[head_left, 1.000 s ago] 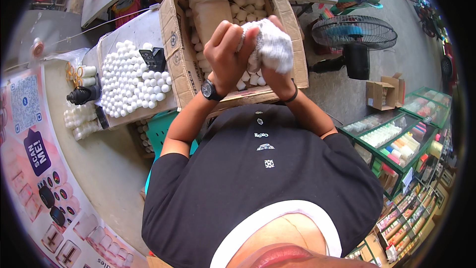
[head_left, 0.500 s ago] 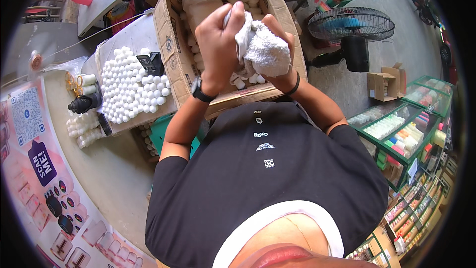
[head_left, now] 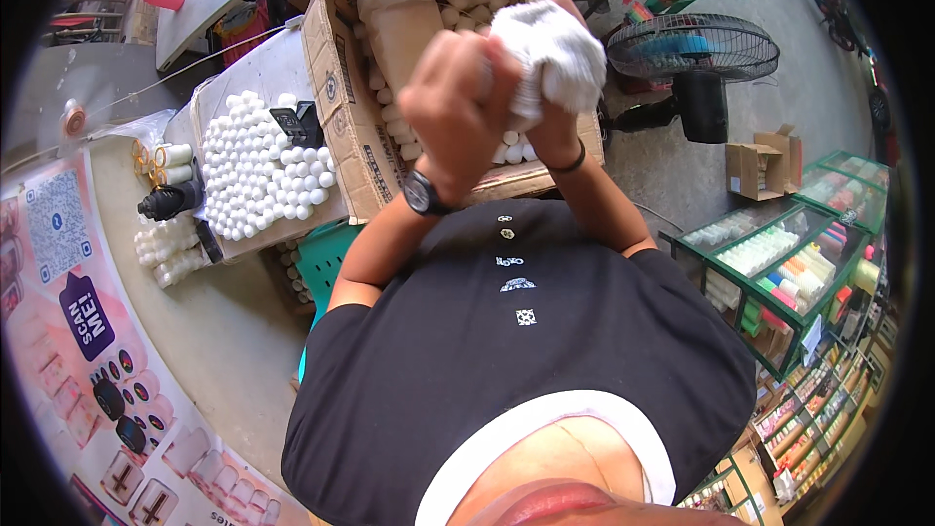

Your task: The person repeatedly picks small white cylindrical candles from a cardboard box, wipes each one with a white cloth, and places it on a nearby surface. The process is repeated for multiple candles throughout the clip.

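Above an open cardboard box (head_left: 375,170), both my hands are raised close together. A crumpled white cloth (head_left: 553,51) is bunched over my right hand (head_left: 553,131), whose fingers are mostly hidden as they grip it. My left hand (head_left: 458,102) is curled into a fist right beside the cloth, smeared by motion; whatever lies inside its fingers is hidden. White rounded cylindrical pieces (head_left: 404,131) fill the box beneath, along with a pale wrapped packet (head_left: 399,29).
Left of the box, a table (head_left: 263,68) bears many white round-topped pieces (head_left: 258,170) and a small black device (head_left: 297,124). A black fan (head_left: 696,78) stands right, near a small carton (head_left: 765,166) and green-framed display cases (head_left: 769,263). A printed banner (head_left: 107,331) hangs at left.
Both hands have shifted to the right, the cloth rising slightly with my right hand. My left wrist has turned, so the watch face now shows.
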Demonstrator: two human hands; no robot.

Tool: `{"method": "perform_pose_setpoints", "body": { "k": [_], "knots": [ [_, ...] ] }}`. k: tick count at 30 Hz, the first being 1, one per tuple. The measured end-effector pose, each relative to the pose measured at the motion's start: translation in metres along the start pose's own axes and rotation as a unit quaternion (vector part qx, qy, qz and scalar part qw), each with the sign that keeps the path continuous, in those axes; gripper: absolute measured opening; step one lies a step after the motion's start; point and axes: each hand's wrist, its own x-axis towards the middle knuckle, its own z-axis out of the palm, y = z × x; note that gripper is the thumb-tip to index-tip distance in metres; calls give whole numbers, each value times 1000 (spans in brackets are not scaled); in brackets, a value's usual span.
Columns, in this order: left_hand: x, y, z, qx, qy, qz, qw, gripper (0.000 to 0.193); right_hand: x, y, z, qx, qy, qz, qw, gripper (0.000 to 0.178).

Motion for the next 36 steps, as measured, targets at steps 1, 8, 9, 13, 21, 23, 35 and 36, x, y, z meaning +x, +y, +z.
{"method": "perform_pose_setpoints", "body": {
  "k": [1,8,9,13,21,23,35,36],
  "knots": [
    [-5,7,-2,14,-31,12,999,20,-5,-1,5,74,29,63,995,14],
    [-12,-4,-2,-110,7,-92,990,27,-32,15,3,417,21,245,875,39],
    [-13,-1,-3,-173,39,-162,971,32,-31,17,2,533,22,251,808,46],
    [-18,-18,-5,-368,60,-279,885,38,-39,10,5,410,15,291,864,57],
    [-13,-8,-9,-348,-12,-310,885,54,-39,1,5,519,52,294,801,50],
    [-8,-2,-11,-228,-72,-199,950,40,-33,-8,4,441,40,271,855,48],
    [-7,-7,-10,-96,-48,120,987,30,-20,-28,-4,-5,-14,98,995,29],
    [-7,-9,-11,-81,-55,132,986,30,-22,-26,-2,-23,-8,86,996,29]
  ]
}}
